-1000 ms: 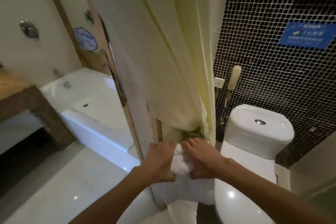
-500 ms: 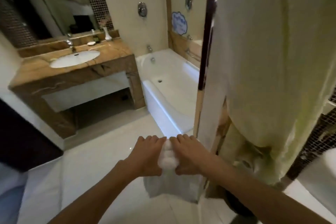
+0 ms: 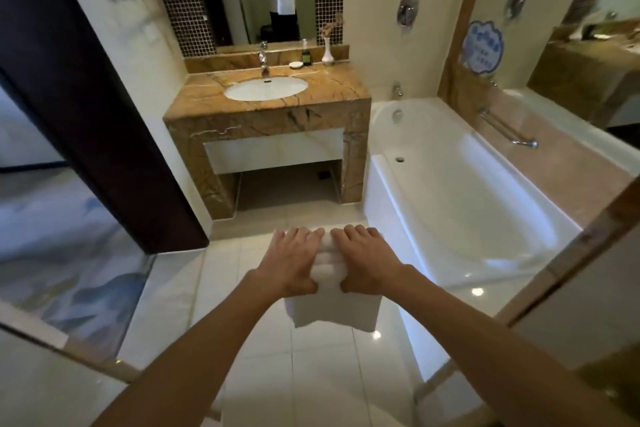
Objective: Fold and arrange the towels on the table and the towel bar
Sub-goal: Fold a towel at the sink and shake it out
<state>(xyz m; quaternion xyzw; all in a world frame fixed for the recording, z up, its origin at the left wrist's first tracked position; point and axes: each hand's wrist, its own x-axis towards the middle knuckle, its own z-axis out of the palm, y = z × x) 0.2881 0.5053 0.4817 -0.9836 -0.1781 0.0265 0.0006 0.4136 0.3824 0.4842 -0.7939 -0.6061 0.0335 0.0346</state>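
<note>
A bathroom with pale floor tiles (image 3: 242,288), a brown marble counter (image 3: 207,104) with a white sink (image 3: 265,88), and a white bathtub (image 3: 450,191) to the right. A white towel (image 3: 329,270) is held in the air above the floor, folded into thick stacked layers, its lower part hanging flat. The left hand (image 3: 291,260) and right hand (image 3: 363,258) both grasp it, fingers over the top, thumbs beneath. A blue cloud-shaped sticker (image 3: 483,47) above the tub carries writing too blurred to read.

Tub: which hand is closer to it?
Right. The right hand holds the towel on its side nearest the tub; the left hand holds the other side, farther off.
</note>
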